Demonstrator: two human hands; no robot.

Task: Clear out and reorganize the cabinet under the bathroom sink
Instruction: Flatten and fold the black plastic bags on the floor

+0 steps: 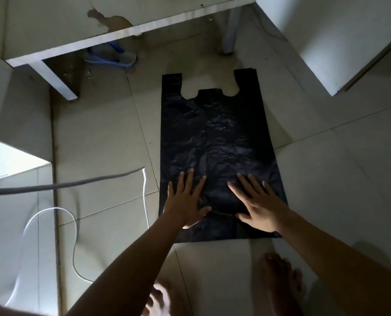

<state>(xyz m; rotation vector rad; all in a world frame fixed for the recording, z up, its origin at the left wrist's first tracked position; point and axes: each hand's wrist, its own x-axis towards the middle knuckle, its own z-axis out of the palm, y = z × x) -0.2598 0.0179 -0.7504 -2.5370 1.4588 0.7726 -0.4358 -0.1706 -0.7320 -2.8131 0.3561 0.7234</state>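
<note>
Here, one flat black plastic handle bag [215, 142] lies on pale floor tiles [103, 124]; left hand [185, 204] and right hand [261, 207] press it, fingers spread flat.

A black plastic bag [215, 137] lies flat on the tiled floor, handles pointing away.

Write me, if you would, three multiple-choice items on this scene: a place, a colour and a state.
1. Where is the blue sandal? A under the white table; B on top of it; C on the bag.
2. What colour is the plastic bag? A white; B black; C blue.
3. How do the left hand and right hand lie? A gripping the handles; B flat on the bag; C lifted clear.
1A: the tabletop's edge overhangs it. 2B: black throughout. 3B: spread fingers press its near end.
</note>
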